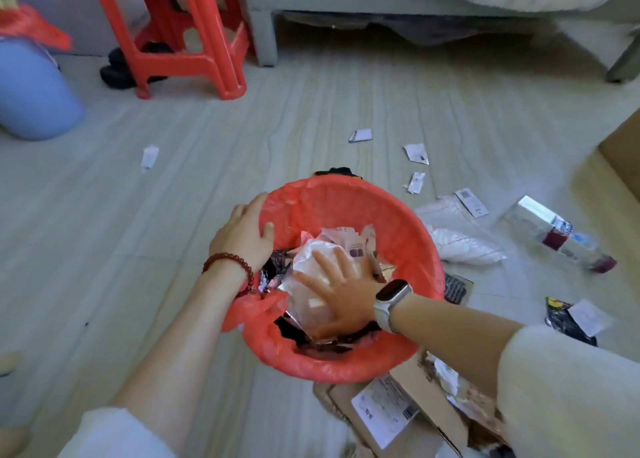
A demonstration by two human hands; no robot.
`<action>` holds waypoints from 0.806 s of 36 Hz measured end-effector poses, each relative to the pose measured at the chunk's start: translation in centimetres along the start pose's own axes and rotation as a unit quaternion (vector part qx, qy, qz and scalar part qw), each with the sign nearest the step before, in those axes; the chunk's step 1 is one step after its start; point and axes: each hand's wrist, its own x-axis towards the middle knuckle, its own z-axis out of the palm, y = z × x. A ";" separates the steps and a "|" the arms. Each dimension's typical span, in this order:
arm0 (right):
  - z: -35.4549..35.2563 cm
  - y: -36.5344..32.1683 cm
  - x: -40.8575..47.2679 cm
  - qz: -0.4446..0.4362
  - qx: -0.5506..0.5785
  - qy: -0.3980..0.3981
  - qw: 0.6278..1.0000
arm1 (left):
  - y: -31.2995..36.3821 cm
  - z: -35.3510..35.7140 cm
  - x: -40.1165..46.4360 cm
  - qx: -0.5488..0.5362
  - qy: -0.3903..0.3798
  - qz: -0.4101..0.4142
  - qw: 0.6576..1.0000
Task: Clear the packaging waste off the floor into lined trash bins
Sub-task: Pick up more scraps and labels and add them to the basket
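Packaging waste [332, 270] is seen heaped inside a trash bin [408, 235] lined with a red bag, at frame centre, head view only. Right hand [341, 293], fingers spread and palm down, is pressed flat on a crumpled clear plastic wrapper at the top of the heap; a pale watch [393, 301] is worn on that wrist. Left hand [244, 234] is laid over the bin rim at 9 o'clock, fingers together and curled onto the liner, thumb inside; a dark red bead bracelet [228, 263] is worn on the wrist. More waste is scattered on the pale floor [173, 215]: small paper scraps [415, 153] at 1 o'clock of the bin, a clear bottle [561, 239] lying on its side at 3 o'clock, flattened cardboard with a label [388, 409] at 5 o'clock, touching the bin's base. A red stool [194, 62] is noted at 11 o'clock, well apart, and a blue bin [31, 90] at 10 o'clock.
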 end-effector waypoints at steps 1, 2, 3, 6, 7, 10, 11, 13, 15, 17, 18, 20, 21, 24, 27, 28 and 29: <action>0.5 0.0 0.3 0.007 0.005 -0.019 1.000 | 0.2 -0.1 -0.1 0.007 0.001 -0.003 1.000; 0.9 0.0 0.7 0.010 0.005 -0.034 0.999 | 0.3 -0.2 -0.1 0.015 0.002 -0.006 1.000; 1.0 -0.1 0.9 0.013 -0.004 -0.040 0.999 | 0.5 -0.3 -0.3 0.023 0.002 -0.007 1.000; 0.4 -0.6 1.0 0.018 -0.018 -0.037 0.999 | 0.5 -0.5 -0.6 0.027 0.000 -0.004 1.000; -0.1 -0.8 0.7 0.011 -0.010 -0.048 0.999 | 0.5 -0.6 -0.8 0.021 -0.004 -0.003 1.000; -2.7 -0.8 -0.5 -0.010 0.072 -0.101 0.992 | 0.5 -0.5 -1.0 0.015 -0.009 0.000 1.000; -3.7 -0.5 -1.0 -0.007 0.123 -0.099 0.987 | 0.6 -0.5 -1.1 0.018 -0.002 -0.001 1.000; -5.4 0.4 -1.9 0.007 0.259 -0.056 0.964 | 1.4 -0.9 -1.2 0.019 0.029 0.001 0.999; -6.7 1.3 -3.4 0.002 0.348 0.039 0.937 | 2.8 -1.2 -1.4 0.008 0.064 0.022 0.998; -7.4 2.6 -5.1 0.004 0.374 0.155 0.915 | 4.8 -1.3 -1.8 -0.026 0.090 0.060 0.994; -7.7 3.3 -6.2 0.014 0.398 0.211 0.893 | 6.0 -1.2 -2.1 -0.046 0.099 0.085 0.990; -8.0 5.1 -8.3 0.042 0.458 0.310 0.832 | 8.6 -0.4 -3.0 -0.074 0.101 0.140 0.982; -8.0 6.1 -9.5 0.057 0.484 0.354 0.798 | 10.1 0.1 -3.5 -0.085 0.094 0.166 0.978; -6.3 9.6 -12.7 0.117 0.540 0.452 0.700 | 14.5 2.1 -5.5 -0.117 0.059 0.231 0.964; -2.4 12.7 -15.7 0.221 0.541 0.459 0.669 | 18.6 4.6 -8.1 -0.126 0.015 0.288 0.949; -0.6 13.6 -16.6 0.257 0.521 0.431 0.691 | 19.7 5.8 -9.1 -0.124 -0.010 0.305 0.944; 1.3 14.3 -17.5 0.287 0.494 0.385 0.725 | 20.5 7.1 -10.1 -0.123 -0.042 0.320 0.938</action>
